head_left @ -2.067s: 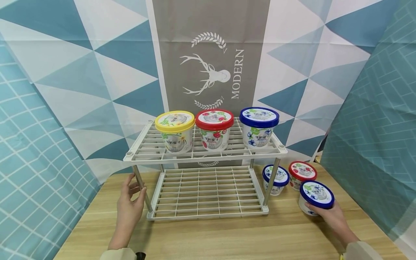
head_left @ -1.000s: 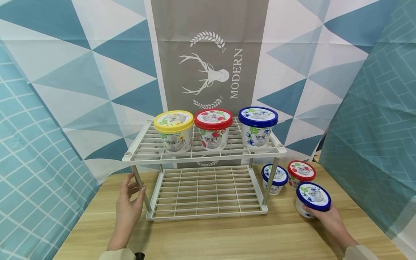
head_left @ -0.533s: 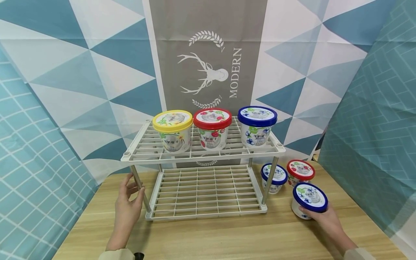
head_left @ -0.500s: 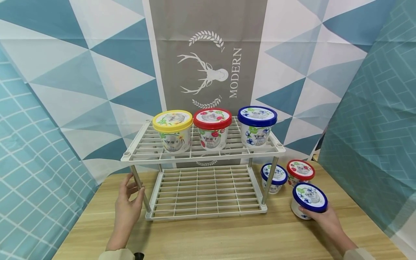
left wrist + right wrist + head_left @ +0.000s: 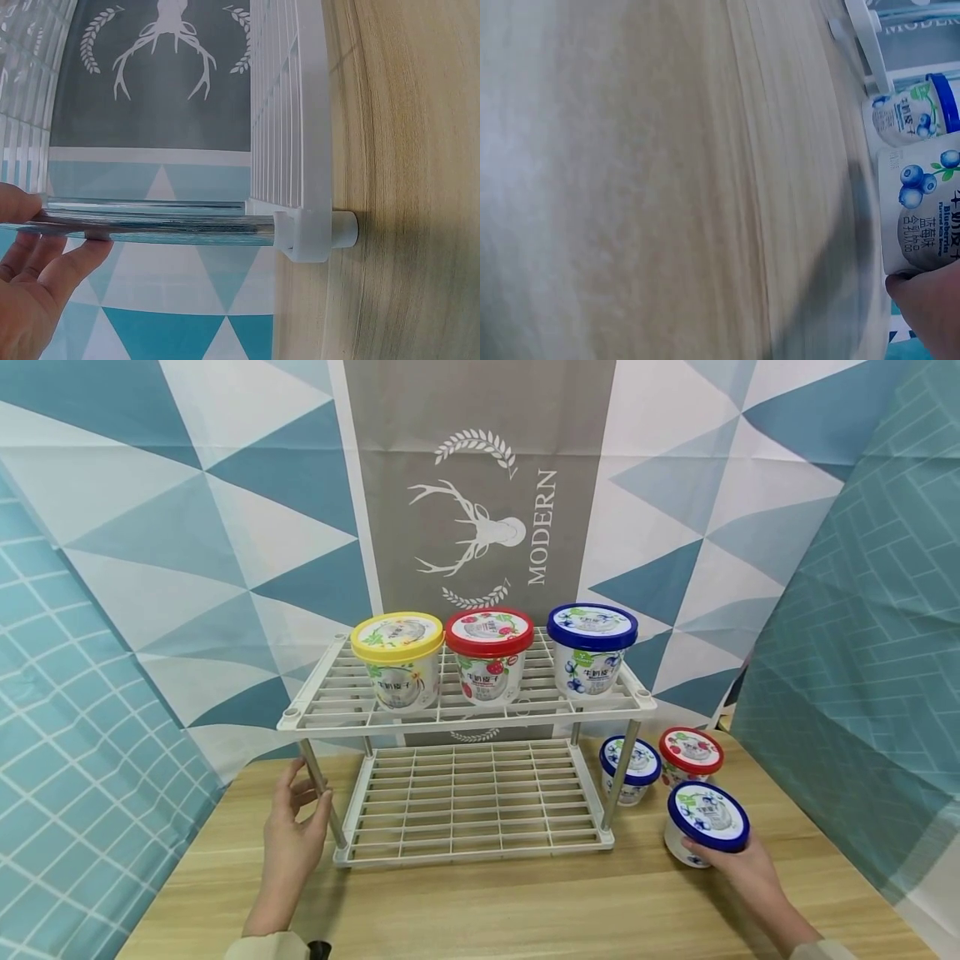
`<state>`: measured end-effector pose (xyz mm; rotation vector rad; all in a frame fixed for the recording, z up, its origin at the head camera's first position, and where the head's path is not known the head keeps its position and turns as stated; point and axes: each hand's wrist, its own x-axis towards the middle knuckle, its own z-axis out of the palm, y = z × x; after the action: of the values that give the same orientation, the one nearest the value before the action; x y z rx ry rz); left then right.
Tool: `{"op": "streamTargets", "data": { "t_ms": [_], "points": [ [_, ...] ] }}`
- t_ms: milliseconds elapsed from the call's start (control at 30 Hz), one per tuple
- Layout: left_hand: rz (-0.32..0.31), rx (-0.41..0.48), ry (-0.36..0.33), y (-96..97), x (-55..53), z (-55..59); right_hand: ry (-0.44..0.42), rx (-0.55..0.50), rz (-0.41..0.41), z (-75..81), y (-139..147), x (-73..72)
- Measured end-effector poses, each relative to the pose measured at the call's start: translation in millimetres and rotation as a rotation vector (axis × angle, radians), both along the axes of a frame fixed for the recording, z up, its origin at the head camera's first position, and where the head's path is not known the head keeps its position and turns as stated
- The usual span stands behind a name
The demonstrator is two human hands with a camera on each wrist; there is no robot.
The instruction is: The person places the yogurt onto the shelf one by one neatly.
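With thumb and fingers my left hand (image 5: 292, 852) holds the front left metal post (image 5: 187, 229) of a white two-tier rack (image 5: 480, 857), clearest in the left wrist view. My right hand (image 5: 750, 870) grips a blue-lidded blueberry tub (image 5: 708, 817) low to the right of the rack, upright in the head view. The right wrist view shows my thumb near the bottom of that tub's blueberry-printed side (image 5: 922, 206). Behind it, a second blue-lidded tub (image 5: 632, 760) and a red-lidded tub (image 5: 692, 752) stand on the table.
On the rack's upper shelf are a yellow-lidded tub (image 5: 398, 660), a red-lidded tub (image 5: 490, 656) and a blue-lidded tub (image 5: 592, 647). The lower shelf (image 5: 472, 802) sits just above the wooden table (image 5: 487, 910). A patterned cloth (image 5: 480, 477) hangs behind.
My right hand has moved slightly left and toward me with the blueberry tub. My left hand keeps its hold on the post. The whole head view has shifted a little.
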<state>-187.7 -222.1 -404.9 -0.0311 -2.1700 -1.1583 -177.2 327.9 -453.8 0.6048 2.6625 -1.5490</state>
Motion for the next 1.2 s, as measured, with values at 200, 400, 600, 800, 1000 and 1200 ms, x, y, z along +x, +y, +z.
{"op": "streamTargets", "data": {
  "t_ms": [200, 400, 600, 800, 1000, 1200],
  "points": [
    [0.01, -0.016, -0.001, -0.2, -0.7, 0.1, 0.008, -0.029, -0.006, 1.7, -7.7, 3.4],
    [0.001, -0.004, -0.004, 0.3, -0.8, 0.3, -0.005, -0.058, 0.02, 6.8, -17.5, 7.6],
    [-0.003, 0.004, -0.025, -0.5, -0.7, 0.4, 0.005, -0.078, 0.018, 10.1, -28.1, 10.7],
    [0.022, -0.023, -0.06, -0.7, -2.5, -0.7, 0.022, -0.082, 0.032, 11.0, -35.6, 15.5],
    [0.011, -0.007, -0.046, -0.1, -3.0, -1.8, 0.019, -0.094, 0.047, 13.0, -41.5, 19.3],
    [-0.001, 0.018, -0.04, 0.0, -3.4, -1.9, 0.004, -0.118, 0.058, 16.9, -50.0, 22.3]
  ]
}}
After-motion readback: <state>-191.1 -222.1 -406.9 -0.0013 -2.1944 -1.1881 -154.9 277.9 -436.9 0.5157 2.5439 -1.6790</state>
